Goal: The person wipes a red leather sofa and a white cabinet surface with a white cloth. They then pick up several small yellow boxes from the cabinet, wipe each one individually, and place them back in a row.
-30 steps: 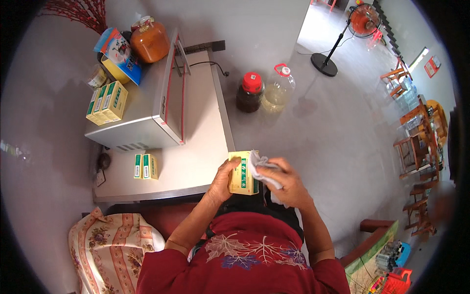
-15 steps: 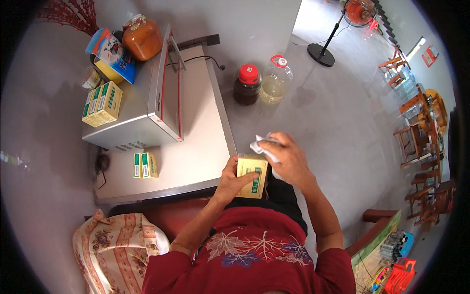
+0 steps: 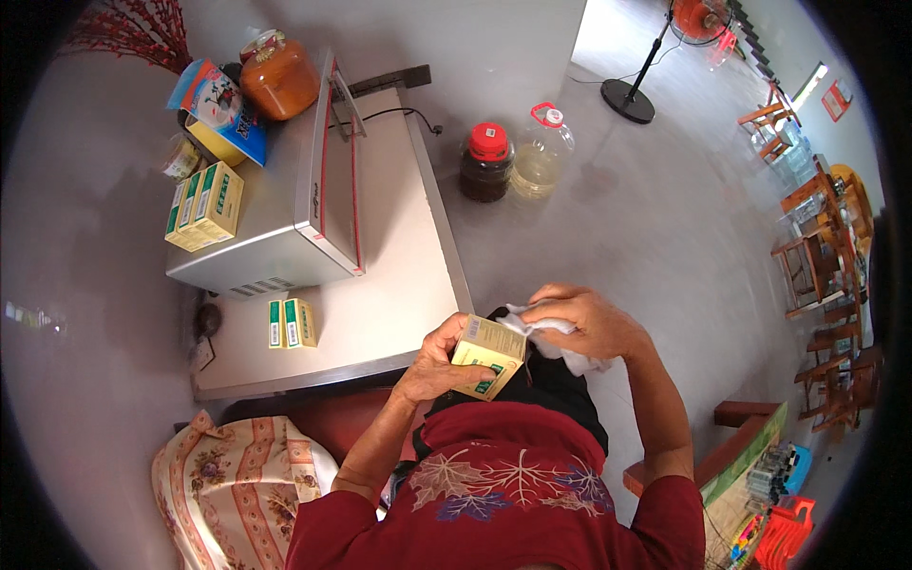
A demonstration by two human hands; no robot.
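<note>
Clamping a yellow cardboard box (image 3: 492, 350) between thumb and fingers, the left hand (image 3: 433, 369) held it above the dark trousers (image 3: 562, 385), near the counter's (image 3: 408, 271) corner. Apart from it, the right hand (image 3: 597, 325) was closed on a crumpled white cloth (image 3: 543, 328) by the box's right edge; whether the two touched could not be told. On the smooth pale counter stood two smaller-looking boxes (image 3: 293, 324) and a bulky silver appliance (image 3: 266, 223), its top crowded with yellow cartons (image 3: 207, 207) and a rounded orange jar (image 3: 280, 84). Beyond, a red-lidded jar (image 3: 486, 171) and a clear jug (image 3: 540, 163) stood on grey floor (image 3: 627, 228).
</note>
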